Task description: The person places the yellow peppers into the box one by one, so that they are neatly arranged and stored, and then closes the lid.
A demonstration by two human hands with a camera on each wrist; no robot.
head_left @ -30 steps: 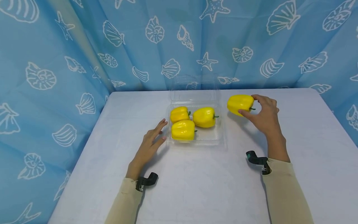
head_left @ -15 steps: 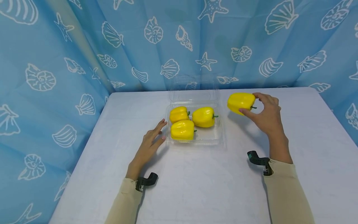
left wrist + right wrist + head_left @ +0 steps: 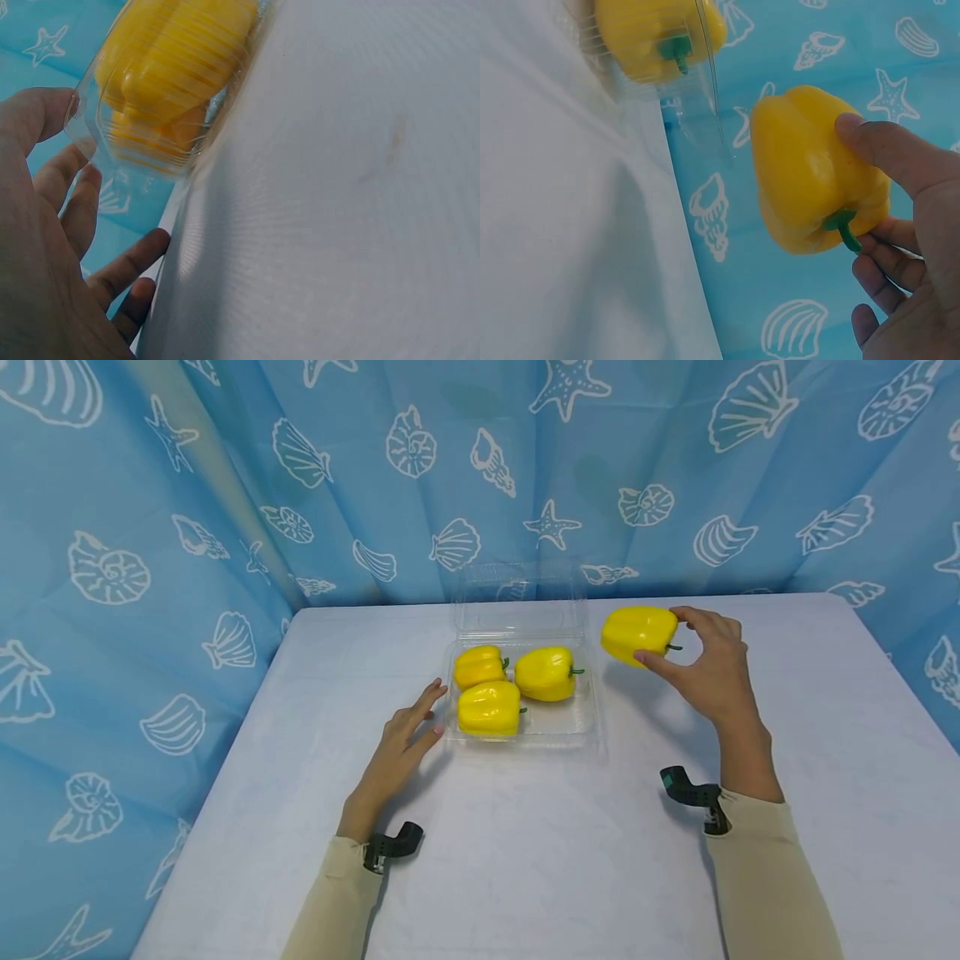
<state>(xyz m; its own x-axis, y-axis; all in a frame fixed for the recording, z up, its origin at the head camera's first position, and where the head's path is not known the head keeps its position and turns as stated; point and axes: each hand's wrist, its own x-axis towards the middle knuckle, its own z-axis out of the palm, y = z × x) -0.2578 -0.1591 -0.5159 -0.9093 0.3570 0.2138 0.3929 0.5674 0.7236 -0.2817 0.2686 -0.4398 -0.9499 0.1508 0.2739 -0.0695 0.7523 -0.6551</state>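
Observation:
My right hand (image 3: 712,672) pinches a yellow bell pepper (image 3: 637,633) by its stem end, thumb on the near side and fingers on the far side. The pepper hangs above the table, right of a clear plastic box (image 3: 558,722). Inside the box lie three more yellow peppers: one at back left (image 3: 480,667), one at front left (image 3: 489,708) and one at the right (image 3: 546,674). My left hand (image 3: 393,752) is at the box's left side with its fingers extended; in the left wrist view the thumb (image 3: 56,109) touches the box wall.
The box's clear hinged lid (image 3: 517,597) stands raised at the back, near the table's far edge. A white cloth covers the table (image 3: 525,860). Behind and to the left hangs a blue curtain (image 3: 337,510) with white shell prints.
The pepper in my right hand has risen slightly, then shifted a little left toward the box. My left hand and the peppers in the box have stayed put.

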